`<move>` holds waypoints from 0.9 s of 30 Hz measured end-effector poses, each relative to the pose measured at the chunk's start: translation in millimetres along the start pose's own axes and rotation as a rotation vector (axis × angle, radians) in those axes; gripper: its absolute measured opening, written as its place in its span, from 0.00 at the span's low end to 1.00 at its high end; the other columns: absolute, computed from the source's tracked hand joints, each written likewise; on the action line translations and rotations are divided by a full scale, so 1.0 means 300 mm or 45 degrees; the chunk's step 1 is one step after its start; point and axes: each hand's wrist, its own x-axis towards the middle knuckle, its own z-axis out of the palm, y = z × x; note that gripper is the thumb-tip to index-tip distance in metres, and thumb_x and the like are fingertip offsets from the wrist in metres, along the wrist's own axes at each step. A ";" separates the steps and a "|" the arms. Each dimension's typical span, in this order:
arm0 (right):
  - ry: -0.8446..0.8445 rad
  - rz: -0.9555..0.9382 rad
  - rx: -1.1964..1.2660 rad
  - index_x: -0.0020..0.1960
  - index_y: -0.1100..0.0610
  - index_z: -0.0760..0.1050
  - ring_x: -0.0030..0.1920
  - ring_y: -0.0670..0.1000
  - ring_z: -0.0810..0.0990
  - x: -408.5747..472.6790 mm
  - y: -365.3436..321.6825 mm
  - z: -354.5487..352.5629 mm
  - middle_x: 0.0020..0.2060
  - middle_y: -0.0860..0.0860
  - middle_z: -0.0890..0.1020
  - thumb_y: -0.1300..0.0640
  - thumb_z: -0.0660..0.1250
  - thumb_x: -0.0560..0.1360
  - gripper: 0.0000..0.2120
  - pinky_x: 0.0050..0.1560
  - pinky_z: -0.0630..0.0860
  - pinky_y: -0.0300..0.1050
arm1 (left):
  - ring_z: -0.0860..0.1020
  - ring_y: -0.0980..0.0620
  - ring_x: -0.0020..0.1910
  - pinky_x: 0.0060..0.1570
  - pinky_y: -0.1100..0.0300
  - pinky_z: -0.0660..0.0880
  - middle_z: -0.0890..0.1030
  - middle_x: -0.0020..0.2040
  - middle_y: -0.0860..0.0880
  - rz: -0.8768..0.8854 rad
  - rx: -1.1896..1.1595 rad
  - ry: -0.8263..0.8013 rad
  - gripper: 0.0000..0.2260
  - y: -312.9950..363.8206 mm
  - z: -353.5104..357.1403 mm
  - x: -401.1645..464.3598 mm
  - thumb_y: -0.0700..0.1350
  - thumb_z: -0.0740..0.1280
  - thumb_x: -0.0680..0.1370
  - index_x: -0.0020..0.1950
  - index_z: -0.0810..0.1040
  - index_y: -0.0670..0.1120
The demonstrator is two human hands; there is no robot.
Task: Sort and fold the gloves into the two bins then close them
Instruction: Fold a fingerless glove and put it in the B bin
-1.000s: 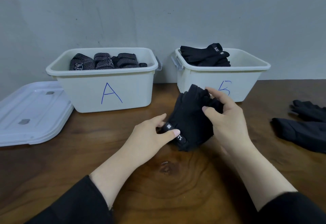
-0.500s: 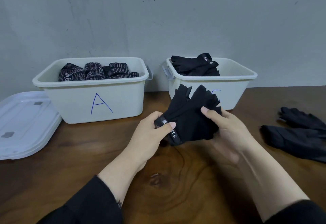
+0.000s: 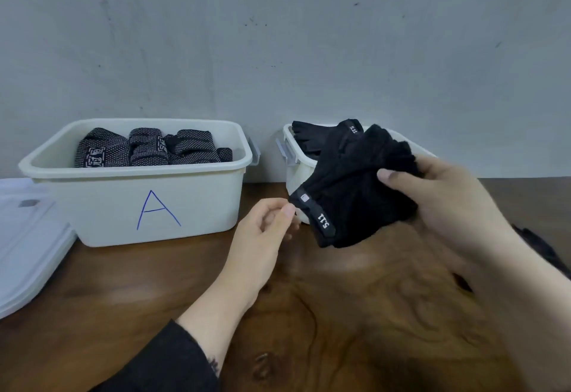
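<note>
Folded plain black fabric glove (image 3: pixel 355 187), lifted off the wooden table (image 3: pixel 340 314) since a second ago, now held by the right hand (image 3: pixel 445 203), fingers curled round it, before the right-hand white plastic bin (image 3: pixel 296 169) at 1 o'clock. Left hand (image 3: pixel 262 237) has released, fingers loosely curled, empty. Drop-in appears next. White bin marked A (image 3: pixel 148 203) at 11 o'clock holds dotted gloves; white lid (image 3: pixel 27 246) at 9 o'clock; nothing blocks the path.

A plain grey wall (image 3: pixel 278 36), scuffed with small dark specks and faint streaks, fills the upper half of the view. It meets the far edge of a dark brown wooden bench (image 3: pixel 355 314) with swirling grain and knots, lit softly and evenly.
</note>
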 end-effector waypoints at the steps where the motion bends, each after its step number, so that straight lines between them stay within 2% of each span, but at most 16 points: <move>1: -0.006 -0.027 0.005 0.55 0.58 0.83 0.51 0.55 0.87 0.039 -0.039 -0.020 0.49 0.55 0.88 0.62 0.68 0.79 0.07 0.51 0.84 0.52 | 0.80 0.59 0.51 0.54 0.62 0.76 0.83 0.49 0.56 0.019 0.093 0.008 0.08 -0.004 -0.004 0.012 0.54 0.62 0.81 0.55 0.79 0.57; 3: -0.012 -0.068 -0.013 0.58 0.58 0.82 0.52 0.55 0.87 0.131 -0.116 -0.056 0.51 0.55 0.87 0.62 0.68 0.79 0.09 0.52 0.83 0.50 | 0.78 0.65 0.52 0.51 0.70 0.73 0.82 0.50 0.59 0.059 0.299 0.010 0.07 -0.018 -0.011 0.037 0.55 0.62 0.81 0.54 0.79 0.59; 5: 0.001 -0.082 -0.018 0.60 0.60 0.80 0.53 0.54 0.86 0.227 -0.178 -0.075 0.53 0.56 0.87 0.63 0.68 0.79 0.10 0.49 0.83 0.46 | 0.76 0.67 0.51 0.46 0.75 0.71 0.81 0.49 0.60 0.104 0.450 0.056 0.06 -0.032 -0.017 0.063 0.54 0.63 0.81 0.53 0.79 0.59; 9: -0.041 -0.010 0.210 0.59 0.62 0.77 0.50 0.51 0.87 0.403 -0.269 -0.036 0.51 0.56 0.86 0.66 0.66 0.80 0.08 0.44 0.84 0.45 | 0.76 0.65 0.49 0.45 0.73 0.71 0.80 0.45 0.60 0.186 0.557 0.160 0.07 -0.051 -0.031 0.107 0.53 0.62 0.82 0.52 0.80 0.56; 11: -0.052 0.067 0.387 0.56 0.61 0.76 0.47 0.51 0.87 0.478 -0.286 0.003 0.48 0.56 0.85 0.67 0.65 0.80 0.06 0.46 0.84 0.47 | 0.75 0.65 0.49 0.44 0.73 0.71 0.80 0.44 0.60 0.214 0.580 0.162 0.07 -0.053 -0.034 0.117 0.52 0.62 0.82 0.52 0.80 0.56; 13: -0.023 0.172 0.399 0.50 0.59 0.75 0.43 0.50 0.85 0.542 -0.257 0.044 0.44 0.55 0.84 0.65 0.66 0.81 0.03 0.43 0.85 0.46 | 0.76 0.64 0.48 0.44 0.72 0.72 0.80 0.44 0.60 0.237 0.592 0.152 0.06 -0.056 -0.033 0.123 0.52 0.63 0.82 0.51 0.80 0.56; 15: 0.031 0.276 0.085 0.48 0.58 0.75 0.44 0.52 0.82 0.590 -0.179 0.081 0.45 0.55 0.81 0.61 0.68 0.80 0.03 0.38 0.84 0.45 | 0.76 0.62 0.47 0.45 0.66 0.74 0.80 0.43 0.60 0.233 0.583 0.152 0.06 -0.060 -0.032 0.126 0.52 0.63 0.81 0.51 0.80 0.56; 16: 0.078 0.284 -0.272 0.51 0.58 0.75 0.48 0.55 0.81 0.609 -0.130 0.088 0.48 0.57 0.80 0.58 0.69 0.79 0.05 0.42 0.84 0.48 | 0.76 0.61 0.46 0.46 0.63 0.75 0.80 0.43 0.60 0.226 0.572 0.154 0.06 -0.061 -0.033 0.127 0.52 0.63 0.81 0.51 0.80 0.56; 18: 0.184 0.188 -1.134 0.65 0.56 0.74 0.61 0.59 0.76 0.628 -0.040 0.086 0.60 0.58 0.77 0.48 0.71 0.77 0.21 0.58 0.78 0.55 | 0.76 0.60 0.45 0.46 0.60 0.76 0.80 0.42 0.59 0.224 0.553 0.155 0.06 -0.064 -0.033 0.127 0.51 0.63 0.81 0.50 0.79 0.56; 19: 0.259 0.045 -1.398 0.71 0.54 0.71 0.67 0.60 0.72 0.624 -0.013 0.090 0.66 0.56 0.74 0.44 0.70 0.77 0.26 0.65 0.72 0.57 | 0.76 0.59 0.45 0.46 0.59 0.76 0.80 0.42 0.58 0.230 0.550 0.158 0.06 -0.065 -0.033 0.128 0.51 0.63 0.81 0.49 0.79 0.56; 20: 0.297 -0.123 -1.467 0.74 0.52 0.69 0.71 0.59 0.69 0.615 -0.002 0.104 0.70 0.54 0.72 0.43 0.67 0.79 0.27 0.68 0.68 0.58 | 0.76 0.58 0.44 0.46 0.58 0.76 0.80 0.41 0.58 0.236 0.548 0.162 0.05 -0.066 -0.032 0.129 0.51 0.64 0.81 0.49 0.80 0.56; 21: 0.268 -0.297 -1.400 0.74 0.52 0.69 0.72 0.57 0.68 0.605 0.000 0.123 0.72 0.53 0.71 0.43 0.64 0.81 0.25 0.70 0.66 0.57 | 0.76 0.58 0.44 0.45 0.57 0.76 0.80 0.41 0.58 0.242 0.544 0.167 0.05 -0.067 -0.032 0.131 0.51 0.64 0.81 0.49 0.80 0.56; 23: 0.057 -0.528 -1.281 0.74 0.52 0.70 0.72 0.54 0.70 0.604 -0.002 0.165 0.73 0.50 0.71 0.45 0.59 0.84 0.22 0.72 0.65 0.54 | 0.76 0.58 0.44 0.45 0.57 0.76 0.80 0.41 0.59 0.243 0.538 0.175 0.05 -0.071 -0.031 0.134 0.50 0.64 0.81 0.49 0.80 0.56; 25: -0.172 -0.490 -1.342 0.72 0.53 0.72 0.71 0.54 0.71 0.622 -0.004 0.198 0.72 0.51 0.73 0.44 0.55 0.85 0.21 0.70 0.67 0.51 | 0.76 0.59 0.45 0.46 0.57 0.76 0.80 0.42 0.59 0.240 0.547 0.171 0.05 -0.072 -0.031 0.134 0.50 0.64 0.81 0.50 0.80 0.56; 27: -0.385 -0.307 -1.419 0.65 0.53 0.75 0.65 0.56 0.75 0.635 -0.001 0.210 0.63 0.52 0.79 0.44 0.50 0.86 0.20 0.61 0.68 0.47 | 0.76 0.59 0.45 0.46 0.57 0.76 0.80 0.42 0.59 0.240 0.555 0.164 0.05 -0.071 -0.032 0.133 0.49 0.64 0.81 0.50 0.80 0.55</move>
